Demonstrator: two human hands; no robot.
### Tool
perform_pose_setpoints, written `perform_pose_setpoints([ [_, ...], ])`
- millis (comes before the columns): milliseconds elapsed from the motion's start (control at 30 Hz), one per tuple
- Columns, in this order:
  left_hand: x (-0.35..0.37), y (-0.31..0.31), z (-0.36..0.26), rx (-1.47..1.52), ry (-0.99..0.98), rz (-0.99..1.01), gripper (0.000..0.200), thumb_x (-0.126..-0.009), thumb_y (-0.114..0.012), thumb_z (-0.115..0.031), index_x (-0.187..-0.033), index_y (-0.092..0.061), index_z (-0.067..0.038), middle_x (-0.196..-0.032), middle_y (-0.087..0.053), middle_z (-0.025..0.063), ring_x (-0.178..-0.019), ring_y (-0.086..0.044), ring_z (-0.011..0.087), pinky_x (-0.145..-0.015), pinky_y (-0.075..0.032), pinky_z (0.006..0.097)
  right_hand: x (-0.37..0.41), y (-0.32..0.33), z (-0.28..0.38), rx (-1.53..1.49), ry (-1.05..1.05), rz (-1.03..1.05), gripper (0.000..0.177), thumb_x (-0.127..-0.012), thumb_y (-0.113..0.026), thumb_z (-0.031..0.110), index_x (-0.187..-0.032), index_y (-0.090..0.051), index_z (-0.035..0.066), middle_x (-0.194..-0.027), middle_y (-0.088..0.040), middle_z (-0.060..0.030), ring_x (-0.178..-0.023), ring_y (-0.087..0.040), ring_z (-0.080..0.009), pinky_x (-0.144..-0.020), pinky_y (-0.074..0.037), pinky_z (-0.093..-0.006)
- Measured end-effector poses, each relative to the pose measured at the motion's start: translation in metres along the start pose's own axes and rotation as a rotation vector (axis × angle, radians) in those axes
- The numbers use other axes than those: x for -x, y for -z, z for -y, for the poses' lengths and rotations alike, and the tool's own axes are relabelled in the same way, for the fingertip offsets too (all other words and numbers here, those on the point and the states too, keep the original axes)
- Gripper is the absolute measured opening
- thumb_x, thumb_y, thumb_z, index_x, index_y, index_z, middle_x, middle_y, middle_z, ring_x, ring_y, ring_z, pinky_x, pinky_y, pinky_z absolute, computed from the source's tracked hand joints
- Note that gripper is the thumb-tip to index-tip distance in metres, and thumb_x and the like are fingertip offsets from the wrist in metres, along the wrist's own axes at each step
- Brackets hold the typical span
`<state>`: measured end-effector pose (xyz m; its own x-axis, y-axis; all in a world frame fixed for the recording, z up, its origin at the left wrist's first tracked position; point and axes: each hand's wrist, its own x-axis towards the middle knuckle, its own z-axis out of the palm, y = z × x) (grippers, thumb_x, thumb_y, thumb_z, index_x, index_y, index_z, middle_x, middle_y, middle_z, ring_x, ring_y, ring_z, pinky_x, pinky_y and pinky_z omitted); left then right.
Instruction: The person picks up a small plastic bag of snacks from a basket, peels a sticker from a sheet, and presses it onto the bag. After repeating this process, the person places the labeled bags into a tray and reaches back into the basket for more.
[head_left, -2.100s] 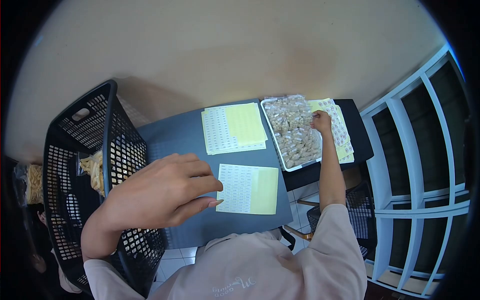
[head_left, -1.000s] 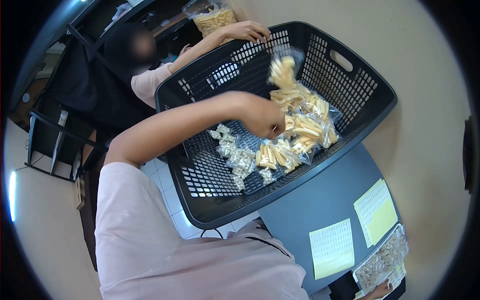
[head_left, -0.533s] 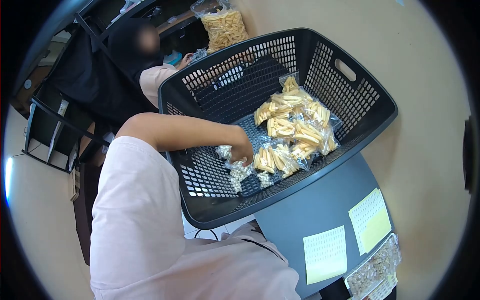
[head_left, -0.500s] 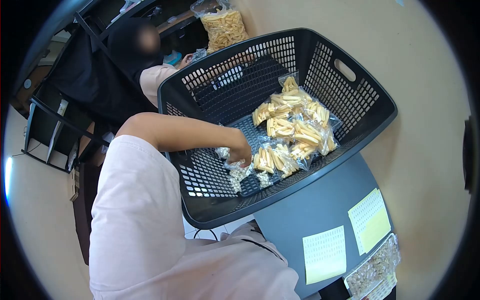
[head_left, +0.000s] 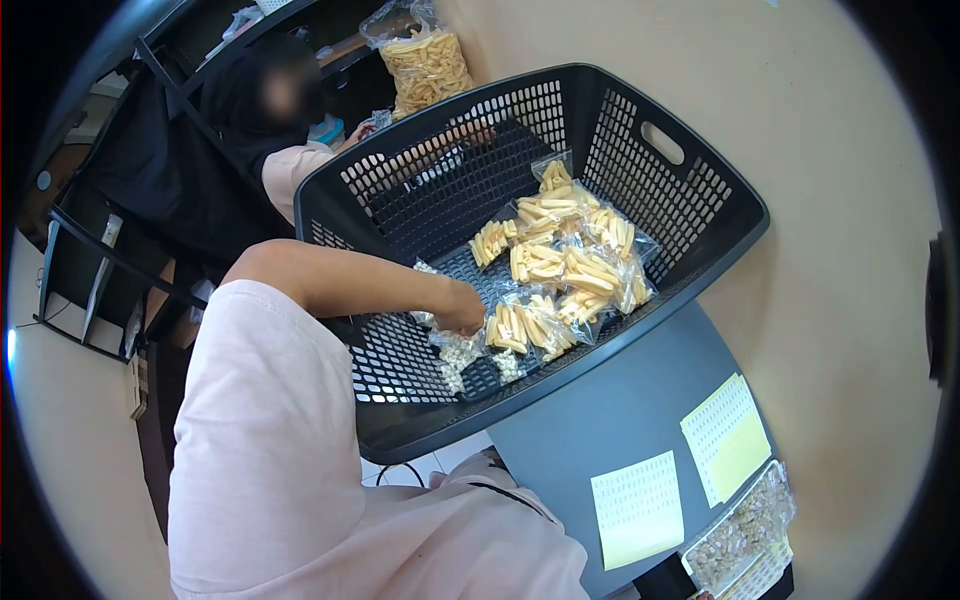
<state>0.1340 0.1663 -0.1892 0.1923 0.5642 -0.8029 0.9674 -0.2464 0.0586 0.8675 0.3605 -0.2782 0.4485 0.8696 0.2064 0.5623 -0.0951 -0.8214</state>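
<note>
My left hand (head_left: 462,308) reaches down into a black plastic basket (head_left: 690,275), fingers bent and pressed together at the top of a clear bag of small white pieces (head_left: 460,352). The fingertips are partly hidden behind the knuckles. Another small bag of white pieces (head_left: 508,366) lies just to the right, and one more (head_left: 424,268) shows beyond my wrist. Beside the hand, clear bags of pale yellow sticks (head_left: 540,262) are heaped on the basket floor. My right hand does not show.
The basket rests on a grey table (head_left: 590,415) with printed sheets (head_left: 637,505) and a clear pack of light bits (head_left: 738,535). Past the basket, a person in a black head covering (head_left: 290,170) handles something small near a large bag of yellow sticks (head_left: 428,75).
The whole view has shifted, so the basket and table sit slightly further left. My left hand stays low in the basket over the white pieces.
</note>
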Motion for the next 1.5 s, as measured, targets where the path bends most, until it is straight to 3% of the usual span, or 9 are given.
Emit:
perform_pose_setpoints([
  [233,-0.003,0.001,0.015,0.072,-0.012,-0.035,0.016,-0.062,-0.073,-0.009,-0.077,-0.068,-0.011,-0.079,-0.067,0.0076,-0.077,-0.064,0.0273,-0.064,-0.049,0.0419,0.002,-0.004,0.002,-0.135,-0.063,0.052,0.018,-0.087,-0.060,0.014,-0.089,-0.061,-0.004,-0.062,-0.056,-0.0130,-0.047,-0.049,-0.0184,-0.043,-0.041,-0.0299],
  [800,0.020,0.056,0.011,0.355,0.154,0.170,0.046,-0.074,-0.076,-0.023,-0.115,-0.064,-0.007,-0.103,-0.067,0.0162,-0.098,-0.062,0.0328,-0.083,-0.049,0.0425,0.018,-0.012,0.037,-0.139,-0.165,0.099,0.026,-0.088,-0.065,0.019,-0.096,-0.061,-0.005,-0.072,-0.059,-0.0136,-0.054,-0.049,-0.0173,-0.047,-0.042,-0.0288],
  [967,0.086,0.140,0.015,0.793,0.077,-0.614,0.030,-0.085,-0.068,-0.024,-0.102,-0.062,0.001,-0.078,-0.065,0.0057,-0.072,-0.060,0.0136,-0.065,-0.047,0.0309,0.009,-0.043,0.047,-0.318,-0.030,0.154,0.028,-0.088,-0.065,0.022,-0.095,-0.061,-0.004,-0.073,-0.060,-0.0141,-0.057,-0.052,-0.0207,-0.050,-0.045,-0.0316],
  [1033,0.110,0.168,-0.007,0.969,0.062,-0.842,0.030,-0.087,-0.068,-0.020,-0.105,-0.059,0.002,-0.081,-0.064,0.0055,-0.075,-0.059,0.0089,-0.062,-0.047,0.0249,-0.020,-0.064,0.030,-0.339,-0.189,0.359,0.028,-0.092,-0.063,0.029,-0.109,-0.057,0.007,-0.063,-0.056,-0.0057,-0.052,-0.054,-0.0135,-0.043,-0.040,-0.0274],
  [1067,0.118,0.179,-0.019,1.054,0.063,-0.919,0.031,-0.088,-0.068,-0.019,-0.107,-0.058,0.003,-0.084,-0.064,0.0053,-0.078,-0.059,0.0083,-0.062,-0.048,0.0234,0.009,-0.071,0.099,-0.341,-0.148,0.364,0.019,-0.095,-0.058,0.020,-0.105,-0.058,0.004,-0.057,-0.049,-0.0008,-0.043,-0.042,-0.0049,-0.037,-0.031,-0.0199],
  [1167,0.117,0.196,-0.047,1.252,-0.190,-1.134,0.033,-0.087,-0.068,-0.016,-0.110,-0.056,0.004,-0.093,-0.063,0.0056,-0.084,-0.060,0.0095,-0.068,-0.050,0.0219,0.033,-0.090,0.210,-0.305,-0.030,0.466,0.025,-0.096,-0.056,0.022,-0.090,-0.061,-0.001,-0.049,-0.044,-0.0006,-0.034,-0.037,-0.0060,-0.030,-0.025,-0.0222],
  [1200,0.118,0.199,-0.051,1.249,-0.219,-1.110,0.033,-0.088,-0.068,-0.014,-0.112,-0.055,0.003,-0.102,-0.062,0.0063,-0.092,-0.060,0.0111,-0.078,-0.051,0.0238,0.035,-0.098,0.228,-0.386,-0.008,0.524,0.027,-0.096,-0.055,0.022,-0.084,-0.059,-0.001,-0.049,-0.043,0.0000,-0.034,-0.036,-0.0054,-0.030,-0.023,-0.0223],
  [1333,0.110,0.213,-0.087,1.134,-0.358,-1.307,0.024,-0.087,-0.069,-0.016,-0.101,-0.058,0.000,-0.093,-0.061,0.0040,-0.084,-0.059,0.0099,-0.075,-0.050,0.0260,0.056,-0.117,0.309,-0.642,0.054,0.682,0.038,-0.098,-0.050,0.020,-0.065,-0.049,0.002,-0.053,-0.043,0.0002,-0.036,-0.034,-0.0046,-0.031,-0.024,-0.0217],
  [1500,0.106,0.230,-0.118,1.174,-0.395,-1.277,0.025,-0.088,-0.068,-0.019,-0.103,-0.060,-0.001,-0.089,-0.062,0.0023,-0.085,-0.057,0.0080,-0.076,-0.048,0.0251,0.086,-0.124,0.384,-0.816,0.298,0.801,0.033,-0.093,-0.057,0.011,-0.063,-0.048,0.002,-0.048,-0.037,0.0030,-0.044,-0.035,-0.0036,-0.040,-0.029,-0.0215],
])
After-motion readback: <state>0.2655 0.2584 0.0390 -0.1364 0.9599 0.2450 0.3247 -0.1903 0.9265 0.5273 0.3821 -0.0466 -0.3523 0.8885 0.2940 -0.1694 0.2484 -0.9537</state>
